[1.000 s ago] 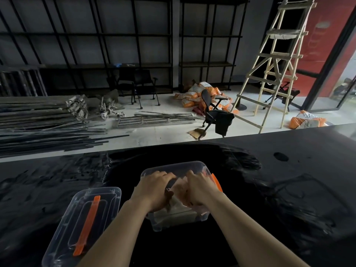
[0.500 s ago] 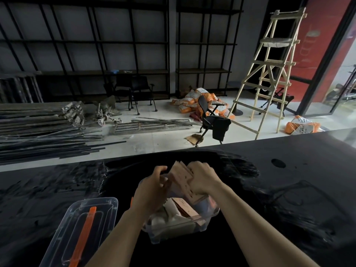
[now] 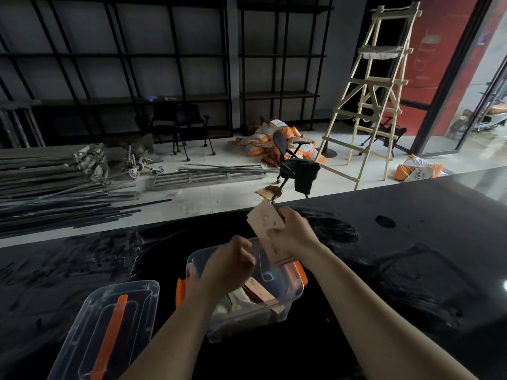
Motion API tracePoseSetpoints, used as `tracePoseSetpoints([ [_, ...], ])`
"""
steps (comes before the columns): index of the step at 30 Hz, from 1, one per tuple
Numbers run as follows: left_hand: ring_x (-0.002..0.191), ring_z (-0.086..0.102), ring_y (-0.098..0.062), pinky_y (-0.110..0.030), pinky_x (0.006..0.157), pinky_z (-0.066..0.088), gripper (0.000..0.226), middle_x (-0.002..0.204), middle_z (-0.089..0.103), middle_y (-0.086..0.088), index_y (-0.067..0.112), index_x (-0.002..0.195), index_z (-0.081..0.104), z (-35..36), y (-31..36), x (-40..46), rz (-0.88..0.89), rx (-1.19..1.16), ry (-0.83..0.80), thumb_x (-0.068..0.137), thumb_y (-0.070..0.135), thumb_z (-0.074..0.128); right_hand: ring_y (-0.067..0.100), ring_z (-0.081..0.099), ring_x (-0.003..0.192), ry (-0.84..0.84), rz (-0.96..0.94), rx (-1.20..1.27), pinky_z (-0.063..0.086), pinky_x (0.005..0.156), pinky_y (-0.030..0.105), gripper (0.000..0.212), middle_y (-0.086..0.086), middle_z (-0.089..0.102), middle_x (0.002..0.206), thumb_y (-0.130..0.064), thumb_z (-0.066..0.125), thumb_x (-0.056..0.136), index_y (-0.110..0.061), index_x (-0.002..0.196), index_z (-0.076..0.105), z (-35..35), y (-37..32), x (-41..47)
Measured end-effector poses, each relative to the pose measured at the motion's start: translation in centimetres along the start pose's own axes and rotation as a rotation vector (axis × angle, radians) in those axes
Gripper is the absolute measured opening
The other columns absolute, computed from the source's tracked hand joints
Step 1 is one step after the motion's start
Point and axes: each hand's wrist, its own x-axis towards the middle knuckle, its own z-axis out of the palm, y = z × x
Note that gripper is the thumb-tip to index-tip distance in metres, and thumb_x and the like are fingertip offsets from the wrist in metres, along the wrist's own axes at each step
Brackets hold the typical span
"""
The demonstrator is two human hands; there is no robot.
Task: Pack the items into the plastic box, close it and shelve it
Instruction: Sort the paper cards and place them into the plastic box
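A clear plastic box (image 3: 290, 294) with orange side latches stands open on the black table, holding pale and brown flat pieces. My right hand (image 3: 292, 233) grips a stack of thin brown cards (image 3: 264, 222) raised above the box's far right corner. My left hand (image 3: 230, 266) hovers over the box's left half with fingers curled; whether it holds anything is hidden. The clear lid (image 3: 109, 327) with an orange handle lies flat to the left of the box.
The black table (image 3: 411, 270) stretches wide on both sides. Beyond its far edge lie metal rods (image 3: 55, 193), an office chair (image 3: 293, 165), a wooden ladder (image 3: 375, 105), orange sacks (image 3: 263, 138) and dark empty shelving (image 3: 164, 78) along the back wall.
My right hand has lifted the stack of brown cards out of the box and higher up. My left hand has drawn back over the box. The view has tilted down.
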Motion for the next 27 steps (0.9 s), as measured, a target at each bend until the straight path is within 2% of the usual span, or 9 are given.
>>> tracePoseSetpoints([
  [2, 0.102, 0.069, -0.015, -0.032, 0.086, 0.055, 0.025, 0.111, 0.072, 0.005, 0.027, 0.114, 0.067, 0.7, 0.2, -0.4, 0.166, 0.371, -0.235, 0.090, 0.026, 0.068, 0.032, 0.063, 0.106, 0.047, -0.002, 0.000, 0.048, 0.070, 0.031, 0.043, 0.011, 0.064, 0.122, -0.013, 0.059, 0.085, -0.014, 0.127, 0.052, -0.2, -0.2, 0.0],
  [5, 0.114, 0.060, -0.019, -0.031, 0.090, 0.046, 0.042, 0.129, 0.062, 0.003, 0.033, 0.125, 0.062, 1.3, 0.7, -0.5, 0.259, 0.569, -0.560, 0.086, 0.022, 0.074, 0.033, 0.063, 0.110, -0.001, -0.013, -0.018, 0.053, 0.073, 0.035, 0.047, 0.014, 0.063, 0.129, -0.011, 0.056, 0.087, -0.014, 0.133, 0.047, 0.1, -0.4, -0.3],
  [8, 0.123, 0.052, -0.029, -0.042, 0.102, 0.041, 0.053, 0.137, 0.055, -0.005, 0.034, 0.135, 0.056, 1.7, 0.6, 0.0, 0.286, 0.709, -0.678, 0.088, 0.012, 0.069, 0.034, 0.064, 0.110, -0.032, 0.002, -0.024, 0.057, 0.073, 0.037, 0.046, 0.015, 0.061, 0.131, -0.011, 0.056, 0.088, -0.015, 0.133, 0.046, 0.7, -0.1, -0.4],
  [12, 0.123, 0.049, -0.032, -0.043, 0.100, 0.038, 0.066, 0.142, 0.051, -0.007, 0.039, 0.143, 0.048, 2.2, 0.4, 0.8, 0.355, 0.882, -0.753, 0.088, 0.009, 0.067, 0.032, 0.064, 0.109, -0.042, -0.005, -0.046, 0.049, 0.060, 0.025, 0.046, 0.015, 0.061, 0.131, -0.012, 0.057, 0.090, -0.017, 0.134, 0.045, 1.2, 0.5, -0.2],
  [16, 0.122, 0.053, -0.031, -0.046, 0.103, 0.040, 0.055, 0.139, 0.057, -0.007, 0.030, 0.144, 0.047, 2.7, 0.2, 1.3, 0.453, 0.972, -0.661, 0.093, 0.017, 0.063, 0.031, 0.064, 0.108, -0.039, -0.007, -0.044, 0.045, 0.055, 0.023, 0.046, 0.013, 0.063, 0.130, -0.012, 0.057, 0.090, -0.018, 0.134, 0.046, 1.1, 0.8, 0.2],
  [19, 0.110, 0.063, -0.033, -0.042, 0.091, 0.045, 0.051, 0.122, 0.068, -0.007, 0.024, 0.141, 0.046, 2.0, 0.5, 1.6, 0.474, 0.915, -0.501, 0.093, 0.016, 0.062, 0.029, 0.062, 0.099, -0.006, -0.010, -0.040, 0.045, 0.057, 0.026, 0.043, 0.012, 0.064, 0.127, -0.012, 0.056, 0.087, -0.019, 0.129, 0.049, 0.8, 0.8, 0.6],
  [21, 0.108, 0.066, -0.030, -0.041, 0.088, 0.049, 0.049, 0.120, 0.069, -0.005, 0.022, 0.137, 0.043, 1.0, 0.6, 1.9, 0.483, 0.879, -0.425, 0.093, 0.009, 0.058, 0.025, 0.058, 0.093, 0.026, -0.002, -0.032, 0.048, 0.058, 0.027, 0.043, 0.011, 0.064, 0.125, -0.013, 0.056, 0.086, -0.021, 0.128, 0.051, 0.6, 0.8, 0.8],
  [24, 0.111, 0.067, -0.024, -0.039, 0.088, 0.055, 0.043, 0.125, 0.065, 0.004, 0.033, 0.133, 0.046, -1.3, 0.9, 2.6, 0.448, 0.766, -0.384, 0.096, 0.013, 0.054, 0.029, 0.061, 0.097, 0.052, 0.007, -0.061, 0.054, 0.067, 0.034, 0.046, 0.010, 0.065, 0.122, -0.016, 0.058, 0.085, -0.024, 0.131, 0.052, 0.3, 0.7, 0.8],
  [27, 0.113, 0.064, -0.019, -0.039, 0.094, 0.052, 0.042, 0.134, 0.060, 0.013, 0.046, 0.132, 0.052, -3.9, 1.7, 3.2, 0.466, 0.675, -0.294, 0.094, 0.030, 0.059, 0.029, 0.060, 0.086, -0.031, -0.005, -0.130, 0.047, 0.065, 0.032, 0.036, 0.005, 0.065, 0.101, -0.034, 0.057, 0.083, -0.027, 0.118, 0.058, 0.4, 0.3, 0.9],
])
